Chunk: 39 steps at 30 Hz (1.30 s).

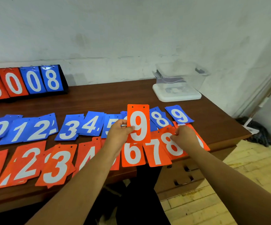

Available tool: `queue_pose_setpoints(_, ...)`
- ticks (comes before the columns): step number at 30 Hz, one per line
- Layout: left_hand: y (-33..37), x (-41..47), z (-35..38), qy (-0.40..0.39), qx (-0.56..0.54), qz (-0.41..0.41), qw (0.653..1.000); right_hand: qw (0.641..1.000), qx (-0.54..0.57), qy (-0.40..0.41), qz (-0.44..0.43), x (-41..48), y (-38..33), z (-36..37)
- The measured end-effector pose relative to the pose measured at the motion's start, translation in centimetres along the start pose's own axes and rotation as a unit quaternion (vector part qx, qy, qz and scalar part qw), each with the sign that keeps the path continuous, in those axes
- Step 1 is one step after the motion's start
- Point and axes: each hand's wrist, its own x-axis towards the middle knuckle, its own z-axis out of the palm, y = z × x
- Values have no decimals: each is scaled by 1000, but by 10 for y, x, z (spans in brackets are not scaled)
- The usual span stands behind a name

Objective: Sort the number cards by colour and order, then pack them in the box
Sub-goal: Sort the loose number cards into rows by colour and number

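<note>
Holding orange 9 card (pixel 138 125) upright above the desk (pixel 99 101): L hand (pixel 119 133) fingers pinch its left edge, long axis near-far. Judging by the near orange row, its slot is the right end, past orange 8 (pixel 167 144), i.e. right of the card, under R hand (pixel 184 138), the nearer hand. R fingers curled on that pile; grip vs touch, can't tell. Box (pixel 180 78) far right, well apart.
</note>
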Motion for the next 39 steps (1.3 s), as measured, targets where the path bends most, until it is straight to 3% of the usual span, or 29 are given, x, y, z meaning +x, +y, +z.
queue_pose_setpoints(3,1,-3,2,4,6,1,1000,998,-20,53,-19,-5,-7,-4)
queue_pose_setpoints(5,1,-4,4,5,12,4,1000,994,77,68,-46,-12,-18,-12)
queue_pose_setpoints(9,2,-6,20,-19,43,4,999,933,355,-54,-34,-32,-49,-32)
queue_pose_setpoints(12,4,-8,38,-50,73,14,996,908,407,-97,-38,-38,-53,-40)
queue_pose_setpoints(15,2,-11,52,-113,58,33,991,901,426,-78,-18,-28,-40,-49)
queue_pose_setpoints(18,-7,-8,60,-138,172,112,969,920,392,1,11,-13,-9,-58)
queue_pose_setpoints(23,-27,-5,80,-128,434,308,837,976,207,59,38,2,42,-61)
queue_pose_setpoints(27,-33,-1,100,-155,521,320,776,989,124,46,64,6,58,-49)
queue_pose_setpoints(33,-37,6,114,-191,569,316,735,993,38,49,98,16,66,-24)
queue_pose_setpoints(39,-37,14,126,-195,560,320,739,996,-4,75,56,24,68,-23)
